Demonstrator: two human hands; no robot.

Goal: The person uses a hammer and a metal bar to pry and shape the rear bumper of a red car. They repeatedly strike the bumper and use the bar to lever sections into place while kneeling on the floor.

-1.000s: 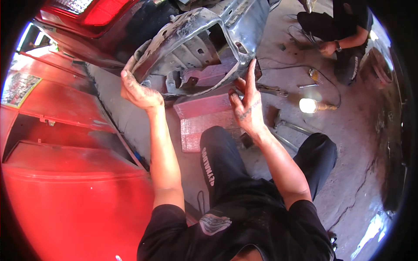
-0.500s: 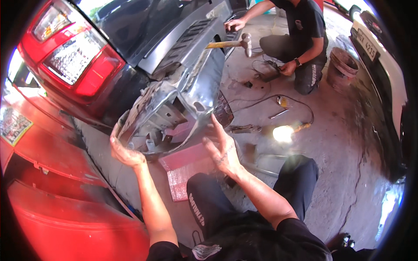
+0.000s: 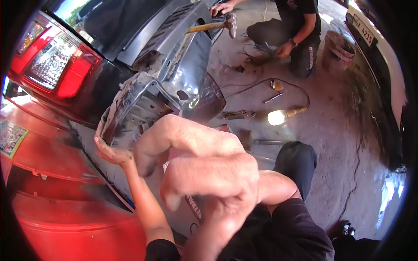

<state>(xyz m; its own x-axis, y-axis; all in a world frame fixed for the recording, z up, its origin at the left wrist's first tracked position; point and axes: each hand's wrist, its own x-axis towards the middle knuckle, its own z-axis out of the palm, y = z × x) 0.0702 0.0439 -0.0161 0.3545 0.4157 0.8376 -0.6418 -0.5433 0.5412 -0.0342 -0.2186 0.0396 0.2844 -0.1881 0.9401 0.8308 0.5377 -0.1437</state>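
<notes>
A dented metal car body panel [image 3: 176, 76] with a bare, hollow end stands in front of me, beside the dark car's rear corner. At its lower left, my left hand [image 3: 114, 153] grips the panel's edge with the fingers wrapped behind it. My right hand [image 3: 209, 167] is raised large in front of the view, away from the metal. Its fingers are bent and apart, and nothing shows between them. It covers part of the hollow end and my lap. A hammer [image 3: 213, 27] with a wooden handle lies across the panel's top.
A lit bulb lamp [image 3: 277, 117] with a cord lies on the concrete floor near pliers [image 3: 238, 114]. Another person [image 3: 298, 39] crouches beyond. A bucket [image 3: 338, 48] stands near a white car [image 3: 387, 65]. Red panels [image 3: 65, 213] are at left, beside a red tail light [image 3: 54, 61].
My right hand has left the panel's lower right side and come up close to the view, fingers curling. My left hand stays on the edge. The whole view has shifted slightly.
</notes>
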